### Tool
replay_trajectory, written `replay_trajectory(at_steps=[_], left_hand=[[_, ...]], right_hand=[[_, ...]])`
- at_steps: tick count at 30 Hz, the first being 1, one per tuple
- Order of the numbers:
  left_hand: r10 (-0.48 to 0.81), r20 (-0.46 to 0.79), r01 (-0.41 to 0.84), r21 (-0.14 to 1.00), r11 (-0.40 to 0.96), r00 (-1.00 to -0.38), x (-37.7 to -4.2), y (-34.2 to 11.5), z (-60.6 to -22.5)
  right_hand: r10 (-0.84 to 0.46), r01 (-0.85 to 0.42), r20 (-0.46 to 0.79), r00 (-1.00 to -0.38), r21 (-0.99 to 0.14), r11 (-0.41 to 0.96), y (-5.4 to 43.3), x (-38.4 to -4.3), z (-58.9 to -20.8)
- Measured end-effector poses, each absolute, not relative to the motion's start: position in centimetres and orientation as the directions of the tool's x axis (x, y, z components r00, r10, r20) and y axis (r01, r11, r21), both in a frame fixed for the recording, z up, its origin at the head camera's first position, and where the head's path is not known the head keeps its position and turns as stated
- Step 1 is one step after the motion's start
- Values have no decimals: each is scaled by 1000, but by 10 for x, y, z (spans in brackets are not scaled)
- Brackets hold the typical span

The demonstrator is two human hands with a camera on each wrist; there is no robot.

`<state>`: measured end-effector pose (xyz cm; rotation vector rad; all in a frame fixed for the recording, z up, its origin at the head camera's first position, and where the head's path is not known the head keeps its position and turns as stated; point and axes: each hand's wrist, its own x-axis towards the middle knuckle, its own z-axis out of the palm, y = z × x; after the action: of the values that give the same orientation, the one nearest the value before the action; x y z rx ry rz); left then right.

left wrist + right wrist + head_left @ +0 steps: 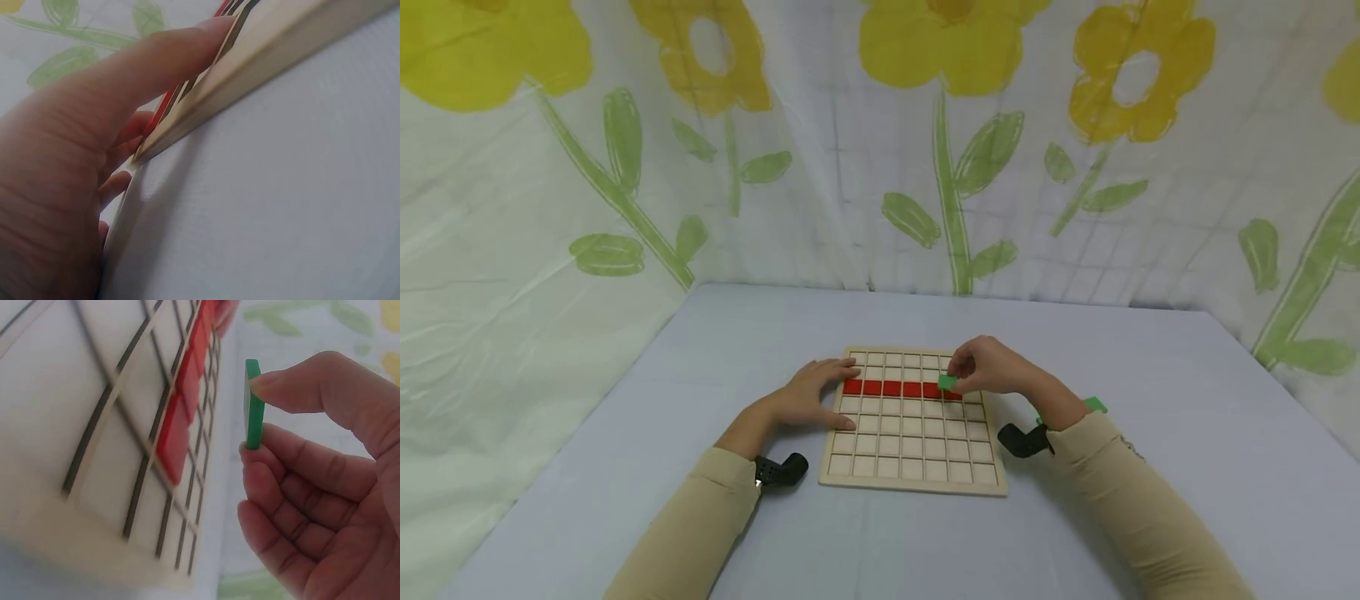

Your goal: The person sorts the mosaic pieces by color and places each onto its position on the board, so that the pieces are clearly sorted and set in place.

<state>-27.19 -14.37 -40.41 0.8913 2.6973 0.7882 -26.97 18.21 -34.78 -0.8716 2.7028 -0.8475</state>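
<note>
A light wooden grid board point(912, 482) lies flat on the table, with a row of several red square tiles point(892, 388) in its upper part. My left hand point(805, 396) rests at the board's left edge, fingers and thumb spread apart. In the left wrist view the thumb point(169, 56) lies across the wooden rim. Between thumb and fingertips my right hand point(996, 367) pinches a green square tile point(947, 382). Seen from the right wrist, this green tile point(254, 419) is held edge-on above the grid, apart from the red tiles point(175, 440).
More green pieces point(1095, 405) lie on the table to the right of the board, partly hidden behind my right wrist. The white tabletop point(760, 333) runs back to a hanging sheet point(820, 208) printed with yellow flowers. Each wrist carries a black camera mount point(785, 471).
</note>
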Motion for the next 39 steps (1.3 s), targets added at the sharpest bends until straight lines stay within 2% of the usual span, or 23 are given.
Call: replay_trajectory(at_steps=[39], left_hand=[[621, 6, 518, 558, 648, -784, -273, -146, -405]], right_hand=[[-648, -483, -45, -760, -628, 610, 89, -283, -354]])
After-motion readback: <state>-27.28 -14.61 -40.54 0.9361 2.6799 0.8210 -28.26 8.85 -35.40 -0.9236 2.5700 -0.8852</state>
